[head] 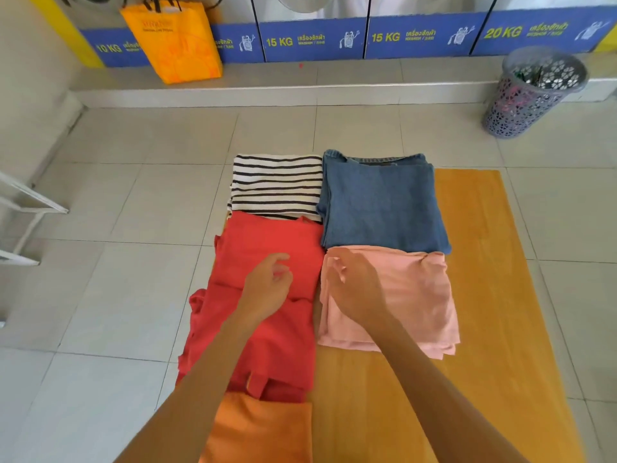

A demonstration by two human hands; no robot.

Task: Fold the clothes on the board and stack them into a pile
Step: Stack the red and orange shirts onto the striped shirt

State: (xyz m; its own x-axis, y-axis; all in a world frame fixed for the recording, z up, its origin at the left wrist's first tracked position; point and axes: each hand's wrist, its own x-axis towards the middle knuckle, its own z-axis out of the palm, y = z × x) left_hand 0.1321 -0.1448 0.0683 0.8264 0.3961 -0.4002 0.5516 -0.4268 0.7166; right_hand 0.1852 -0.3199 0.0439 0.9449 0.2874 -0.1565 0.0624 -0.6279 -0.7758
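Note:
A yellow wooden board [484, 295] lies on the tiled floor. On it are a folded striped shirt [277, 187] at far left, folded blue jeans [380, 202] beside it, a folded pink garment [414, 295] in front of the jeans, and a red garment [263, 242] lying longer and less neat at the left. An orange cloth [260, 429] lies nearest me. My left hand [267, 285] hovers over the red garment with fingers loosely apart. My right hand [354, 289] is over the pink garment's left edge, fingers curled, holding nothing that I can see.
A grey perforated laundry basket [531, 95] stands at the far right. An orange bag [173, 38] leans on the step under a row of washing machines [314, 38]. A white metal frame [26, 208] is at the left.

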